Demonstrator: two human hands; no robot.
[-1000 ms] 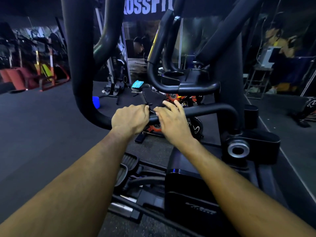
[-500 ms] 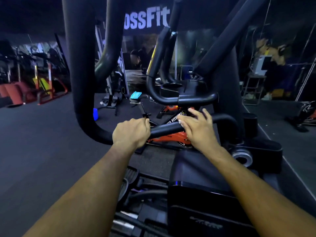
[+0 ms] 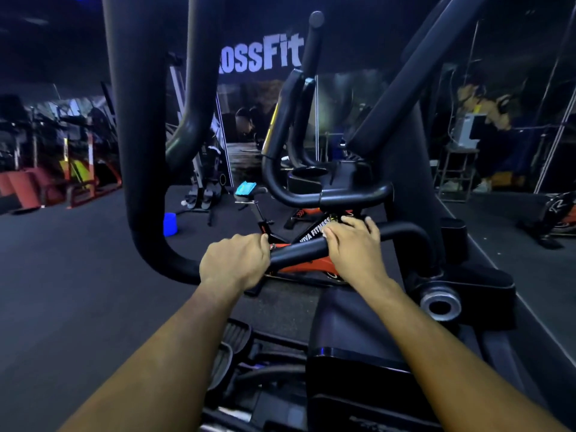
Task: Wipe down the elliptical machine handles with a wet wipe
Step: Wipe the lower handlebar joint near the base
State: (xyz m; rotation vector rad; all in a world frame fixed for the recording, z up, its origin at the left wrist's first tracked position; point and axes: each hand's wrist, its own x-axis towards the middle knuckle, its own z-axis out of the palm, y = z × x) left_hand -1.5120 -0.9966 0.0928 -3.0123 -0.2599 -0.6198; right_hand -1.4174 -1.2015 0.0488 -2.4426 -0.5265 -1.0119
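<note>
Left hand (image 3: 234, 263) fisted around black handle (image 3: 297, 251), right hand (image 3: 353, 249) just beside, fingers wrapped over it

Both hands on the handlebar (image 3: 299, 251): left hand (image 3: 234, 264) left, right hand (image 3: 353, 248) right, apart w/ bare bar btwn. Spin bike (image 3: 311, 244) behind the bar. Cup (image 3: 170, 224) on floor, far left. Pedals (image 3: 230, 344) below arms.

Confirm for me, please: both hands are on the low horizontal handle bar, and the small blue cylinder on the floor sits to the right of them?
Not quite: the head view shows the blue cylinder to the left of the left hand and right hand, both on the handle bar.
</note>
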